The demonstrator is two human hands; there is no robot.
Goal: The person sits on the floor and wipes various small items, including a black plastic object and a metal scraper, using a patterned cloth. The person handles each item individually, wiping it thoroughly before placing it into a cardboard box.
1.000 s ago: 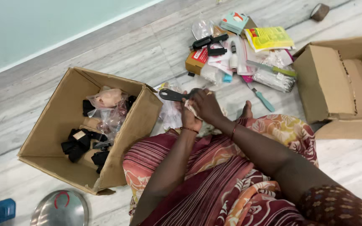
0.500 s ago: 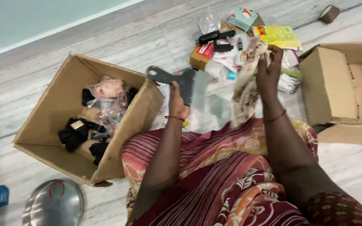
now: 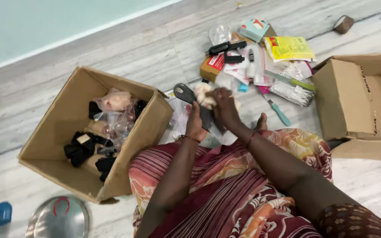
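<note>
My left hand [image 3: 195, 125] grips a black flat scraper [image 3: 186, 94] with a hole in its handle, held over my lap. My right hand [image 3: 224, 105] presses a bunched patterned cloth [image 3: 203, 93] against the scraper near its handle. Both hands meet just above my knees, which are covered by striped and floral fabric [image 3: 225, 176].
An open cardboard box [image 3: 54, 132] with black items and plastic bags lies at my left. Another cardboard box [image 3: 353, 97] stands at the right. A heap of small packets, tools and a teal-handled tool [image 3: 278, 111] lies ahead. A steel lid [image 3: 58, 218] is at bottom left.
My right hand had lifted the cloth up and away to the right; it has come back down onto the scraper. My left hand has lowered the scraper toward my lap.
</note>
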